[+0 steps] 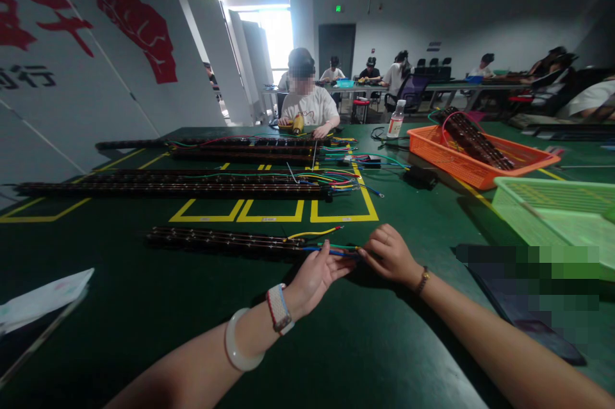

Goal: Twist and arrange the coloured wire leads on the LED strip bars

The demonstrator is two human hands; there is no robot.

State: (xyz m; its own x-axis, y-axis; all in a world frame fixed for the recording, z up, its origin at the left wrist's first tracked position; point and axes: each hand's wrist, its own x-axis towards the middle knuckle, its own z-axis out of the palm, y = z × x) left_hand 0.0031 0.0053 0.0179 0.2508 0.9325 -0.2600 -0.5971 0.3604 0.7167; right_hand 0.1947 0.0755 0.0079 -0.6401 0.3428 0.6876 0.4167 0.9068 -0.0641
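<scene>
A dark, shiny bundle of long strips (221, 239) lies on the green table in front of me, with wires coming out of its right end. My left hand (317, 274) is palm up with its thumb raised, and the blue wire (312, 249) runs between thumb and fingers. At the tip of the green wire (339, 247), my right hand (390, 256) closes thumb and forefinger in a pinch; the exact grip is partly hidden. A yellow wire (314, 234) with a red-sleeved end lies loose above my left hand.
Longer strip bundles (192, 188) lie across yellow table markings beyond my hands. On the right are an orange basket (480, 168) holding another bundle, a green basket (538, 204) and a dark flat object (519, 306). A bottle (396, 119) stands farther back; a person (307, 104) works opposite.
</scene>
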